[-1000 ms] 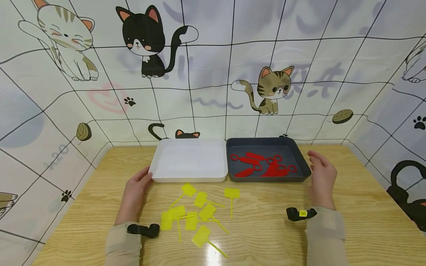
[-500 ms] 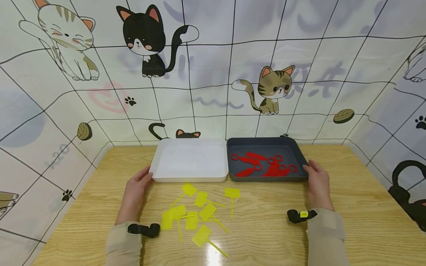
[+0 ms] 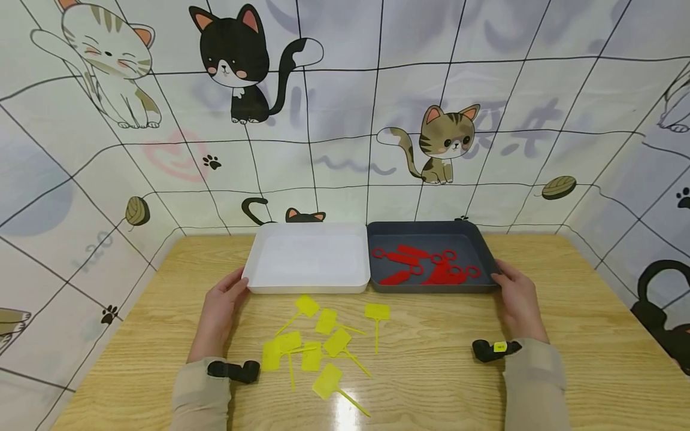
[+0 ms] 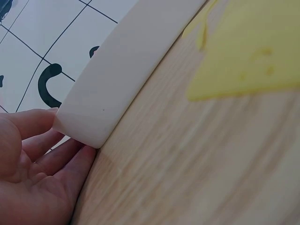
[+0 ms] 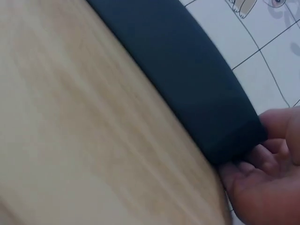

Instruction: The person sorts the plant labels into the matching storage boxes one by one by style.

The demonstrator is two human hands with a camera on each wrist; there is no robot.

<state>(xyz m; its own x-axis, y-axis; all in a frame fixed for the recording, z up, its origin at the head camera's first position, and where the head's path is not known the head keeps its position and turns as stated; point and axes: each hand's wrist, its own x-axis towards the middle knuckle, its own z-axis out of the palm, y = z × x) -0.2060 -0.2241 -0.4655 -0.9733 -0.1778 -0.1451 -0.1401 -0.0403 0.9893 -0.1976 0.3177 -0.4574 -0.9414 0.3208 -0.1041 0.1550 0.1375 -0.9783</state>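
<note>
My left hand (image 3: 222, 308) holds the near left corner of a white tray (image 3: 307, 288), thumb at the rim and fingers curled against the side, as the left wrist view shows. On the other side, my right hand (image 3: 518, 302) grips the near right corner of a dark grey tray (image 3: 431, 288), its thumb over the rim and fingers low against the wall. Several flat red tags (image 3: 401, 258) with ring ends lie overlapping in the grey tray. Nothing lies in the white tray. In front of it, several yellow plant labels (image 3: 336, 342) are scattered on the table, some overlapping.
Both trays stand side by side on the wooden table (image 3: 431, 383), near its back edge. A cat-printed cloth wall (image 3: 345, 120) rises right behind them and along both sides. Each wrist carries a black camera strap (image 3: 232, 371).
My right hand has moved in from beside the grey tray and taken its near right corner. The left hand keeps its place on the white tray. Tags and labels have not moved.
</note>
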